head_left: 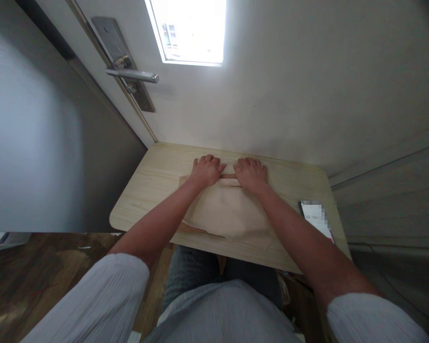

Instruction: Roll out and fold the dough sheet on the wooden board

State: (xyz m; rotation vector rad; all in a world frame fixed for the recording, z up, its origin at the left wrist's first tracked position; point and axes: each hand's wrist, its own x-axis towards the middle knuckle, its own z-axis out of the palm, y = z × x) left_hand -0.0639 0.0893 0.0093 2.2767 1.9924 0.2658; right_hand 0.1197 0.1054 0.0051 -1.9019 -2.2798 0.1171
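Note:
A pale tan sheet, paper or cloth, lies on the wooden tabletop in front of me. Its far edge shows a narrow darker strip, like a fold, between my hands. Over the left end of that edge rests my left hand, palm down, fingers spread forward and thumb pointing inward. My right hand presses down on the right end of the same edge, its fingers apart and slightly bent. The near side of the sheet has an uneven, layered border. What lies under my palms is hidden.
A phone with a lit, partly pixelated screen lies at the table's right side. Behind the table stands a pale door with a metal handle and a bright window pane. A grey panel rises on the left.

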